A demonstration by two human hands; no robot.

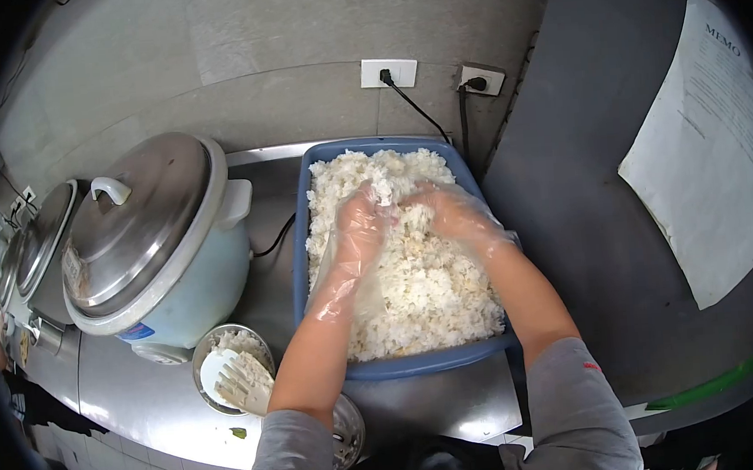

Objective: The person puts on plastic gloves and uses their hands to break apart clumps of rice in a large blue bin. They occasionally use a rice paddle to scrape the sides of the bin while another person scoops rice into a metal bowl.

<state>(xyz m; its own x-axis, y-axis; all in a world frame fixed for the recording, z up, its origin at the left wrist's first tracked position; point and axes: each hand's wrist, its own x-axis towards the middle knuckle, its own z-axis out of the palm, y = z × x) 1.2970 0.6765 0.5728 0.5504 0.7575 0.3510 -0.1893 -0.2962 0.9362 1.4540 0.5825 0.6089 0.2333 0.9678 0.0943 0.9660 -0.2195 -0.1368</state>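
A blue rectangular tub [429,365] full of white rice [433,296] stands on the metal counter. Both my hands wear clear plastic gloves and are in the upper part of the rice. Some rice [382,188] is in the fingers of my left hand [363,223], which are curled round it. Just to its right, my right hand [449,212] has its fingers bent into the rice, the fingertips partly hidden by rice and the glove. The two hands are close to each other.
A large rice cooker [178,275] with a metal lid stands left of the tub. Before it, a metal bowl [201,378] holds rice and a white scoop [220,368]. Another bowl [350,424] is partly under my left arm. Plugged cords [415,106] hang behind the tub.
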